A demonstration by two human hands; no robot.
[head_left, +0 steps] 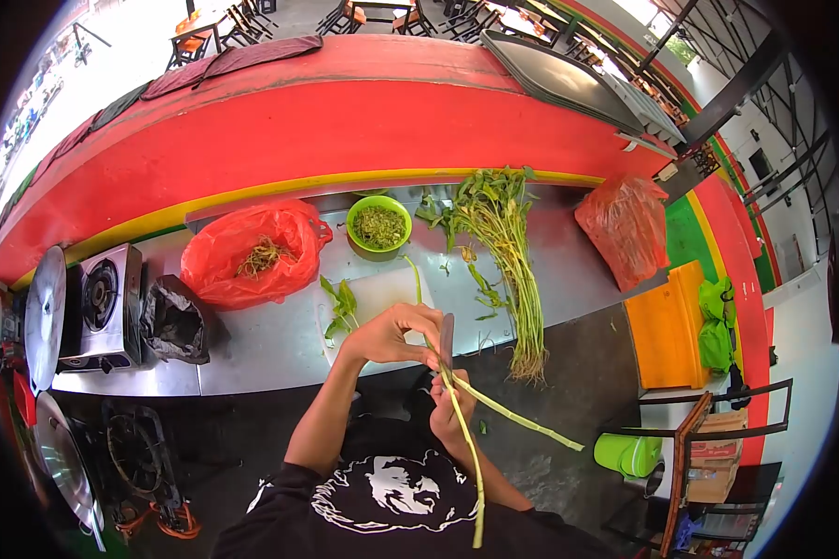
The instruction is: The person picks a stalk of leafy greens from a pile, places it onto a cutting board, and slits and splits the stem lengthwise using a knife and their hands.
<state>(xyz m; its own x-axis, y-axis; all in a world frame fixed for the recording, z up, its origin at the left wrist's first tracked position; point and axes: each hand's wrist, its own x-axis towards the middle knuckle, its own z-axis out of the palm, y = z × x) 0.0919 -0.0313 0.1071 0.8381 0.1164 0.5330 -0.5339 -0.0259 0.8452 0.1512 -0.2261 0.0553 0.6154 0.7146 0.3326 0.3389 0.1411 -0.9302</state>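
Note:
My left hand (396, 334) is closed, pinching a long green vegetable stalk (517, 422). The stalk's upper end sticks out above my fingers, over the cutting board (382, 293). Below the pinch it parts into two lengths, one running to the lower right, the other down past my shirt. Closed just beneath, my right hand (451, 402) grips a knife (447, 337) whose blade points up beside my left fingertips, at the split. The knife's handle is hidden in my fist. Some leaves (342, 303) lie on the board's left part.
A bundle of leafy stalks (513, 270) with roots lies right on the metal counter (345, 373). Behind the board stands a green bowl (379, 244) of chopped greens. Left are a red plastic bag (210, 256) with trimmings, a black bag (175, 321) and a stove (103, 298).

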